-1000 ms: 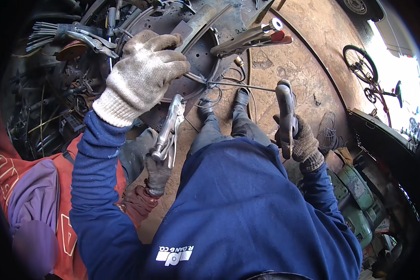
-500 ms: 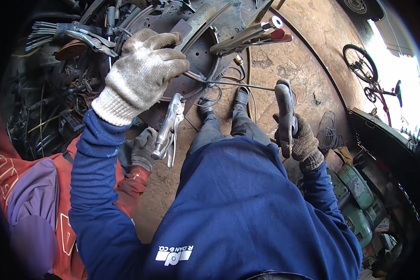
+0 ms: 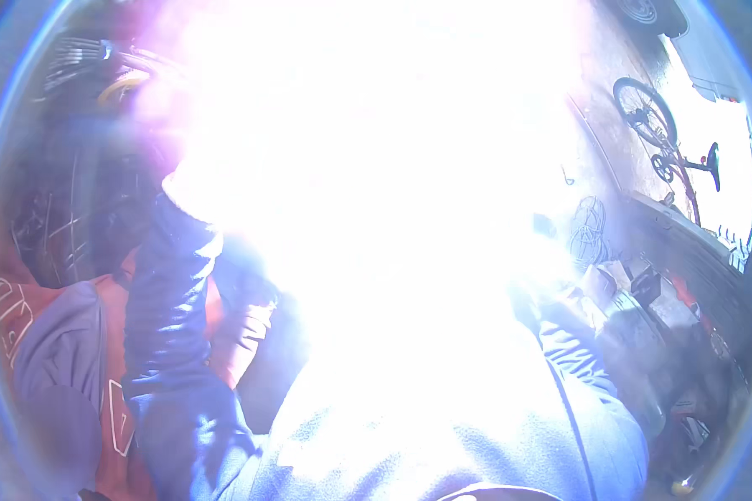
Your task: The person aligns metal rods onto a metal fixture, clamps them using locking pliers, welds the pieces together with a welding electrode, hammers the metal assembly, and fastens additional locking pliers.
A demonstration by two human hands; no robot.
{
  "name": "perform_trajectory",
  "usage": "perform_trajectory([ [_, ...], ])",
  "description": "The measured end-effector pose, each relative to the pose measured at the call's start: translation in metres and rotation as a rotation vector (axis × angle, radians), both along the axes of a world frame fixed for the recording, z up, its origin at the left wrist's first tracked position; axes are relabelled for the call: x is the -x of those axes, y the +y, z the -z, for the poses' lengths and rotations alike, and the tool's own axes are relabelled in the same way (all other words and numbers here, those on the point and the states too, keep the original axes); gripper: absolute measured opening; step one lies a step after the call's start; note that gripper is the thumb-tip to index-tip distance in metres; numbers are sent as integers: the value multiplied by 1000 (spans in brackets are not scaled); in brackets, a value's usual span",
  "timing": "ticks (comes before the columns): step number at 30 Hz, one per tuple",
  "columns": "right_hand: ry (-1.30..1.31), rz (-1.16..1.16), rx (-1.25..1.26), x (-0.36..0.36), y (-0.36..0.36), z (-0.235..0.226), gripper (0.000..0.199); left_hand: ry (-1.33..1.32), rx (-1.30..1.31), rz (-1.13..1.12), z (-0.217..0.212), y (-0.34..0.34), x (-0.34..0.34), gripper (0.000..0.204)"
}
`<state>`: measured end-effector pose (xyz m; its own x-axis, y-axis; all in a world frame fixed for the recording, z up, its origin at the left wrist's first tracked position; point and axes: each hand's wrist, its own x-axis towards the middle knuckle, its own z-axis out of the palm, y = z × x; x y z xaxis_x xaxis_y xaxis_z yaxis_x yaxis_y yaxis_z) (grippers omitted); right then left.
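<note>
A blinding white glare point(image 3: 376, 150) fills the middle of the view and hides the work, along with most of both hands. Of my left hand, only an edge of the pale glove cuff point(image 3: 174, 190) shows, above my dark blue left sleeve point(image 3: 167, 326). My left fingers are lost in the light. My right sleeve point(image 3: 581, 346) reaches up into the same glare, where my right hand cannot be made out. Whatever either hand holds is hidden. My jacket front point(image 3: 393, 451) is strongly lit.
A person in red clothing point(image 3: 113, 309) with a purple cloth point(image 3: 63, 334) is close on my left. Metal rods point(image 3: 79, 54) lie at the upper left. On the right are a bicycle point(image 3: 647, 113), coiled wire point(image 3: 589, 230) and a dark panel point(image 3: 685, 234).
An intense flash has appeared, covering my gloved left hand, the welding electrode holder in my right hand, the locking pliers and the metal plate, all visible before. My forearms have hardly moved.
</note>
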<state>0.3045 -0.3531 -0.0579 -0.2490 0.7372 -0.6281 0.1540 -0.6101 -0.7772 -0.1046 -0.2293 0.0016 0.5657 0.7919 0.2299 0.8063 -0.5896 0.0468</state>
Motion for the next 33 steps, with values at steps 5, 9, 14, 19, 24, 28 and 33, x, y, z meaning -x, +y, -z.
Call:
perform_trajectory([
  [5,137,111,-9,-6,0,20,43,56,171,243,-14,6,3,42],
  [9,101,70,30,-11,2,21,40,33,158,206,-9,8,1,40],
  [14,27,-34,-79,-24,-3,35,58,52,156,205,-17,10,-5,42],
  [19,-118,-108,-118,-25,-3,34,56,45,207,229,-20,14,-5,43],
  [24,-91,-74,-126,-27,-4,38,60,20,201,228,-25,13,-9,41],
  [28,-124,-90,-46,-25,-1,31,65,21,194,226,-25,12,-11,39],
  [33,-117,-118,-103,-27,-2,32,69,14,179,249,-26,14,-11,38],
])
